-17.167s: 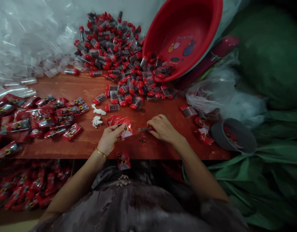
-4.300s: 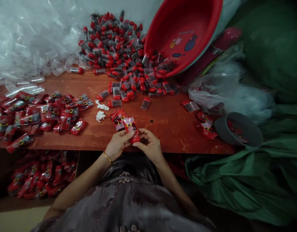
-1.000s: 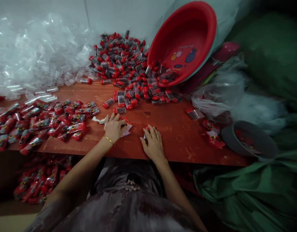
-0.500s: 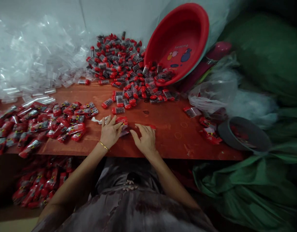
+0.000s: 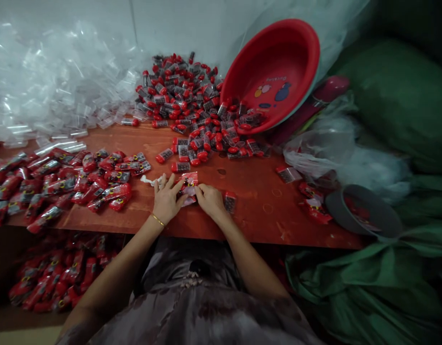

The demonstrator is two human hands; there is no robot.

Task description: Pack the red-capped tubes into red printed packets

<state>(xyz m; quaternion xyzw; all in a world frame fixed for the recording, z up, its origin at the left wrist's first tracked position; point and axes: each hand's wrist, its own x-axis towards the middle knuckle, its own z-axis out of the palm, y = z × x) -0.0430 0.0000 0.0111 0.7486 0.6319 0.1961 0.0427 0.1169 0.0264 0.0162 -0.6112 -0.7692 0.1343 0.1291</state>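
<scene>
- Table (image 5: 257,179): across the middle of the frame.
- Heap of plastic sleeves (image 5: 63,81): upper left, behind the table's left part.
- Pile of capped containers (image 5: 181,93): upper centre, right of the sleeves.
- Basin (image 5: 274,57): upper right of centre, tipped; containers in its lower lip.
- Filled packets (image 5: 80,179): left, on the table; more packets (image 5: 59,273) lower left, below table level.
- Wrappers (image 5: 190,178): centre, between left hand (image 5: 167,201) and right hand (image 5: 211,201).
- Single container (image 5: 229,201): on the table, just right of the right hand.
- Plastic bag (image 5: 314,148): right, behind loose wrappers (image 5: 315,203).
- Bowl (image 5: 338,206): right of those, near the table's edge.
- Cloth (image 5: 336,282): lower right.
</scene>
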